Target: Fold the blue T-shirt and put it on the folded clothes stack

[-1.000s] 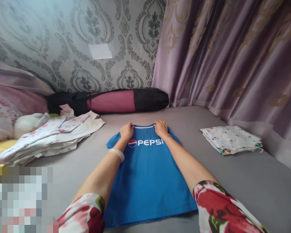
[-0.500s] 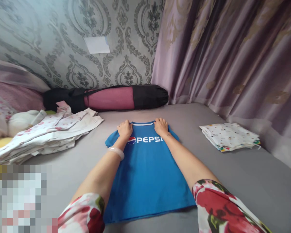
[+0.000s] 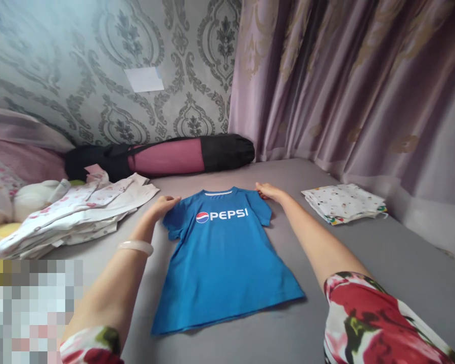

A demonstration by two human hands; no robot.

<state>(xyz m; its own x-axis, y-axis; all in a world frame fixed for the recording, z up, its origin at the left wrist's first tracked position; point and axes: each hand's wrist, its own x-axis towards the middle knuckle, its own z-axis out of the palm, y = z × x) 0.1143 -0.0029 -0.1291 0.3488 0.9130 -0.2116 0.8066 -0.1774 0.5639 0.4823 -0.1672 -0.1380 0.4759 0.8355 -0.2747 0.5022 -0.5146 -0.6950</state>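
Observation:
A blue T-shirt with a PEPSI print lies spread face up on the grey sheet, collar away from me and hem toward me. My left hand, with a pale bangle on its wrist, pinches the shirt at the top of the left sleeve. Over on the other side, my right hand has its fingers closed on the upper edge of the right sleeve. The right fingertips are partly hidden behind the hand.
A stack of white printed clothes lies at left, beside a plush toy. To the right sits a folded patterned cloth. A black and pink long bag rests along the wall; a purple curtain hangs at right.
Both hands have moved outward from beside the collar to the sleeves. The sleeves and the whole print now show, and the view has shifted slightly right.

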